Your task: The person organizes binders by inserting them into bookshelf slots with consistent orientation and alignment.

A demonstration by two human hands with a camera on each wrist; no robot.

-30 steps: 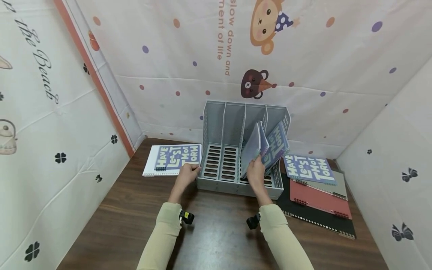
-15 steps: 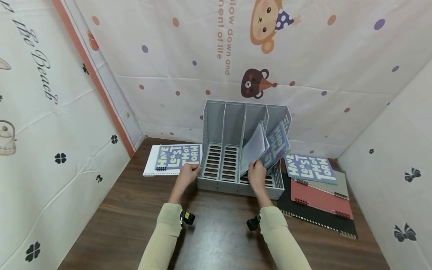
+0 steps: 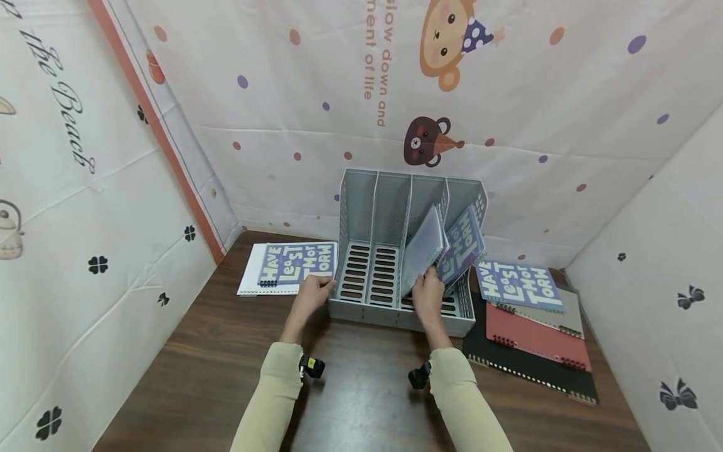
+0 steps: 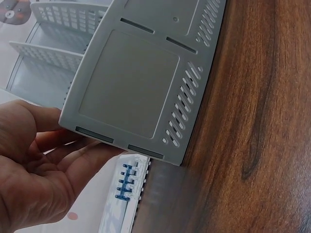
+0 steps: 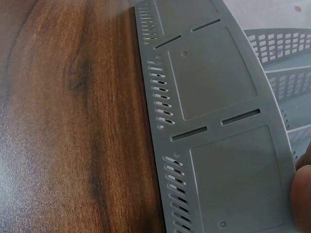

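Observation:
A grey file organizer (image 3: 361,312) with slatted compartments stands at the back of the table. My left hand (image 3: 314,294) grips its front left corner; in the left wrist view, thumb and fingers (image 4: 92,165) close around the wall's edge. My right hand (image 3: 428,292) reaches over the front wall and holds the lower end of a spiral notebook (image 3: 420,251) with a pale cover, tilted in the third compartment. Right of it, a blue lettered notebook (image 3: 463,242) leans in the fourth compartment. Only a fingertip (image 5: 302,194) of the right hand shows in its wrist view.
Left of the organizer lie a blue lettered notebook (image 3: 294,263) and a white one (image 3: 251,276). On the right, blue (image 3: 519,285), grey-green (image 3: 569,307), red (image 3: 536,336) and black (image 3: 525,373) notebooks overlap. Printed cloth (image 3: 282,176) covers the walls behind and beside.
My right hand has shifted slightly, and the pale notebook's tilt and position have changed a little within the organizer. My left hand keeps its grip on the corner.

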